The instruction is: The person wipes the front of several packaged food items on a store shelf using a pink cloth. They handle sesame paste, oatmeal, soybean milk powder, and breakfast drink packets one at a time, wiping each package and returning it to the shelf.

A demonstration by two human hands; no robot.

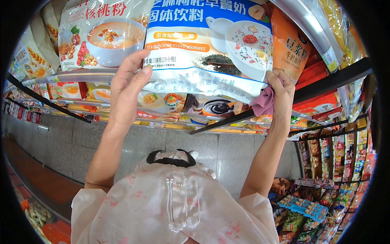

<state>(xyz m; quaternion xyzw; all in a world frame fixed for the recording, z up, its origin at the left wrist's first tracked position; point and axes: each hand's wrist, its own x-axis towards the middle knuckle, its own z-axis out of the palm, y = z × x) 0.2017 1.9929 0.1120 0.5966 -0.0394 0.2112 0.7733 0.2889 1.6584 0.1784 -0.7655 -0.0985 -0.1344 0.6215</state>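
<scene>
A large plastic bag of powdered breakfast drink (195, 55), blue and white with a printed bowl, is held at the shelf in front of me. My left hand (129, 82) grips its left edge between thumb and fingers. My right hand (280, 87) pinches its lower right corner and also holds a crumpled purple cloth (264, 102), which hangs below the corner. To the left, a bag of walnut powder (103, 39) stands on the shelf. An orange bag of soybean milk powder (289, 42) is at the right, partly behind my right hand.
Lower shelves (158, 117) carry several packaged foods under the bag. A black shelf bar (332, 76) runs out at the right. Grey floor tiles (189, 140) lie below. Snack racks (335, 152) and a blue tray of small items (303, 208) are at the lower right.
</scene>
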